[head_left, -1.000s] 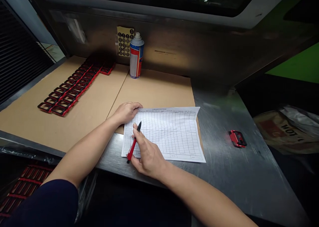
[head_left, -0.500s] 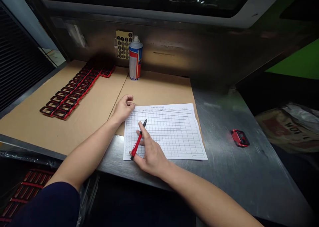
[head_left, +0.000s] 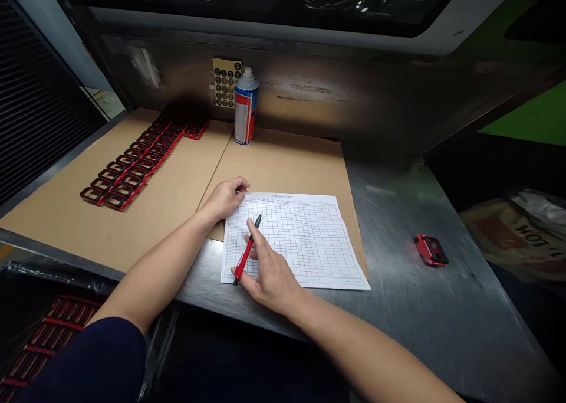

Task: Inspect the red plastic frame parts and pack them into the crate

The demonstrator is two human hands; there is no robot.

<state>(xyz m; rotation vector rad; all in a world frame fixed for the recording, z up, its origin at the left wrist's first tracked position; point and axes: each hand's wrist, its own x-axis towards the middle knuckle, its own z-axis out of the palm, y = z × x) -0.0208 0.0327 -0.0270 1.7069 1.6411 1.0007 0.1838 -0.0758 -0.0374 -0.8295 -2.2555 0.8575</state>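
My right hand (head_left: 276, 276) holds a red and black pen (head_left: 246, 253) at a slant over the left part of a printed form (head_left: 300, 238), with the black end pointing up and away. Ruled lines and small print cover the sheet; the handwriting near its top is too small to read. At the form's upper left corner is my left hand (head_left: 226, 199), fingers curled in and closed on the paper's edge. Part of that corner is hidden under the hand.
Rows of red and black frames (head_left: 128, 179) lie on cardboard (head_left: 177, 214) at left. A spray can (head_left: 246, 108) stands behind the form, beside a sticker sheet (head_left: 224, 84). One red and black part (head_left: 431, 251) rests on the metal table (head_left: 398, 308). More frames (head_left: 44, 338) sit lower left.
The form has turned slightly clockwise. My left hand's raised fingers have curled down at its corner. My right hand keeps the pen almost unchanged, and the whole view has shifted a little.
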